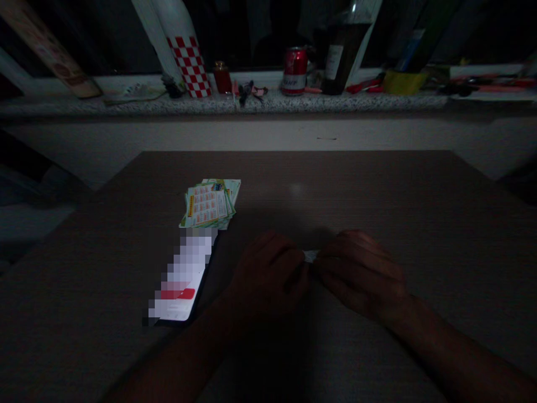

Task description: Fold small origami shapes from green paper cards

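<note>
Brown wood grain is covering the table (398, 196), which is spanning most of the dim scene; speckled stone is forming the window sill (293, 102) beyond its far edge; a checkered bottle (193, 67), red and white, is standing on the sill, left of centre; the left hand (272, 274) is reaching over the table, fingers curling inward and closing on a small pale piece (310, 256); the right hand (364, 274) is facing it, fingers bunching and pinching the same piece; a phone (188, 282) is lying to the left, its lit screen showing partly pixelated; printed cards (210, 204) are lying in an uneven pile at the phone's far end; the small pale piece is showing between both hands' fingertips, its shape staying mostly hidden.
</note>
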`<state>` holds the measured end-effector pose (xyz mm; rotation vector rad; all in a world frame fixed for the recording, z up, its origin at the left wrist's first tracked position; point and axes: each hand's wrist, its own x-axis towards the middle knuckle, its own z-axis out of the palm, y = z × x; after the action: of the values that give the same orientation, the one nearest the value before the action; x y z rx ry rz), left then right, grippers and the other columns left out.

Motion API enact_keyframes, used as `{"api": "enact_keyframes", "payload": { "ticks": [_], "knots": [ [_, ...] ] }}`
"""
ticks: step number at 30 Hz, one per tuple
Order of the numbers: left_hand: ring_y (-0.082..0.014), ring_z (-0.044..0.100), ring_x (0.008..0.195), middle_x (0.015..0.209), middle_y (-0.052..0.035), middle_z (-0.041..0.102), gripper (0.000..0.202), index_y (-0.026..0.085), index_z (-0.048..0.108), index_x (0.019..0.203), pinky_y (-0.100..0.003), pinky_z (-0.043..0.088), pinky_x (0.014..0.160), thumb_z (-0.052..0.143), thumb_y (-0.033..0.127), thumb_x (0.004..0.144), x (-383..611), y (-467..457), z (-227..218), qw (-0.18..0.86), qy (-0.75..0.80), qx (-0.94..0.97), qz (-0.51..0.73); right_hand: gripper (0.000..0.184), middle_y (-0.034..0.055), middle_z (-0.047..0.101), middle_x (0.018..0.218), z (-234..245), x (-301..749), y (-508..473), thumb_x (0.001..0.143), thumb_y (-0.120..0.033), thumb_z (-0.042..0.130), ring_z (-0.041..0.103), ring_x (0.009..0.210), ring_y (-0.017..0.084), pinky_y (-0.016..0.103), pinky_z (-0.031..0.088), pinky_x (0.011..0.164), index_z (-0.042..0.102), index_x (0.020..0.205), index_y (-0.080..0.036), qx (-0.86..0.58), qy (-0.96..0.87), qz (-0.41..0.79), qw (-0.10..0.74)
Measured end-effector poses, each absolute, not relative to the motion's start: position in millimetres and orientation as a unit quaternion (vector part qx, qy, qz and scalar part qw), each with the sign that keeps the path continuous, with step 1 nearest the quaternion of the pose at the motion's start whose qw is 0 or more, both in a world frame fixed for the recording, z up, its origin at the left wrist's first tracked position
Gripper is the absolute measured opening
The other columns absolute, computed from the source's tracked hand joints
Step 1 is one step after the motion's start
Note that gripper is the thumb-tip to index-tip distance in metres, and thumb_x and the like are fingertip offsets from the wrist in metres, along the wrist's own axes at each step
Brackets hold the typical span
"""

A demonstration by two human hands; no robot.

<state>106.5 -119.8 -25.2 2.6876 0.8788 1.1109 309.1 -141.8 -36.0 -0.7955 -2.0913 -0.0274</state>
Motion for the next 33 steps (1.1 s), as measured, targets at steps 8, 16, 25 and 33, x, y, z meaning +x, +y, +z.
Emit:
{"api": "enact_keyframes", "payload": {
  "ticks": [8, 16, 25, 33],
  "knots": [
    [-0.0155, 0.05, 0.071, 0.074, -0.0041, 0.059, 0.008, 0.015, 0.057, 0.075, -0.031, 0.045, 0.065, 0.054, 0.013, 0.082, 107.3, -118.9, -25.0, 0.032, 0.252, 0.899, 0.357, 0.023, 0.0013, 0.068, 0.082, -33.4, 304.3, -145.2, 0.079, -0.009, 0.066, 0.064, 0.073, 0.019, 0.037, 0.053, 0.07, 0.062, 0.095, -0.025, -0.326, -0.85, -0.018, 0.413],
    [-0.0153, 0.049, 0.068, 0.069, -0.0036, 0.056, 0.011, 0.015, 0.056, 0.07, -0.03, 0.043, 0.063, 0.054, 0.013, 0.081, 111.3, -118.7, -23.9, 0.031, 0.273, 0.892, 0.36, 0.019, 0.0008, 0.069, 0.079, -34.4, 304.3, -146.8, 0.08, -0.01, 0.066, 0.063, 0.072, 0.017, 0.036, 0.054, 0.07, 0.061, 0.093, -0.023, -0.315, -0.855, -0.033, 0.411],
    [-0.0156, 0.051, 0.068, 0.069, -0.003, 0.056, 0.01, 0.016, 0.054, 0.069, -0.03, 0.044, 0.063, 0.054, 0.014, 0.079, 110.0, -116.3, -21.6, 0.025, 0.326, 0.871, 0.365, 0.02, 0.002, 0.07, 0.074, -25.2, 303.0, -150.4, 0.076, -0.009, 0.069, 0.066, 0.065, 0.018, 0.037, 0.054, 0.066, 0.062, 0.089, -0.022, -0.31, -0.843, -0.077, 0.432],
    [-0.0167, 0.051, 0.07, 0.072, -0.003, 0.055, 0.006, 0.016, 0.054, 0.071, -0.03, 0.043, 0.064, 0.055, 0.014, 0.077, 100.6, -109.5, -19.9, 0.013, 0.39, 0.847, 0.361, 0.015, 0.0031, 0.071, 0.074, -19.1, 306.5, -150.2, 0.075, -0.011, 0.071, 0.066, 0.065, 0.018, 0.037, 0.055, 0.066, 0.065, 0.085, -0.02, -0.305, -0.846, -0.084, 0.43]
  ]
}}
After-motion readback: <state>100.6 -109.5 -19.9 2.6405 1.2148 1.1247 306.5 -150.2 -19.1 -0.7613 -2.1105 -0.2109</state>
